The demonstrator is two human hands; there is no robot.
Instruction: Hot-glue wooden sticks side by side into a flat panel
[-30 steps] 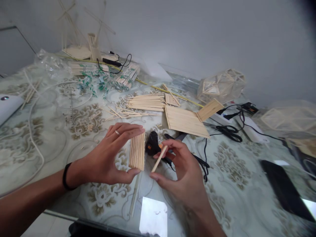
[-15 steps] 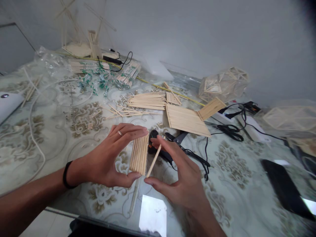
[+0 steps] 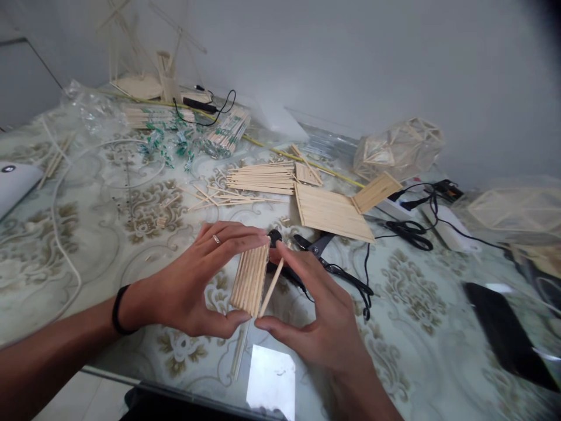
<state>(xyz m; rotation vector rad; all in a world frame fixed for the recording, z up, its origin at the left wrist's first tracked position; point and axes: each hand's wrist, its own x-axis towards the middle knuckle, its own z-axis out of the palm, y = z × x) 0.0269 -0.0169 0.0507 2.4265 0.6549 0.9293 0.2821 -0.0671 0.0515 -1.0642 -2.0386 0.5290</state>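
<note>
My left hand (image 3: 210,275) grips a small panel of wooden sticks (image 3: 250,280) laid side by side, thumb at its lower end and fingers at its upper end. Between the thumb and fingers of my right hand (image 3: 319,304) is a single wooden stick (image 3: 272,286), held lengthwise beside the panel's right edge. Their lower ends come close together; whether they touch I cannot tell. Just below the panel a clear glue stick (image 3: 239,351) lies on the table. Partly hidden behind my right hand are black-handled pliers (image 3: 322,248) and a dark corded tool (image 3: 276,237).
Farther back lie loose sticks (image 3: 258,178), a larger stick panel (image 3: 331,213) and wrapped stick bundles (image 3: 228,131). To the right are black scissors (image 3: 409,234), a power strip (image 3: 451,228) and a black phone (image 3: 508,333). A white cable (image 3: 56,222) curves along the left.
The panel in my left hand has shifted slightly right, narrowing the gap to the stick. My right hand keeps the stick at nearly the same place.
</note>
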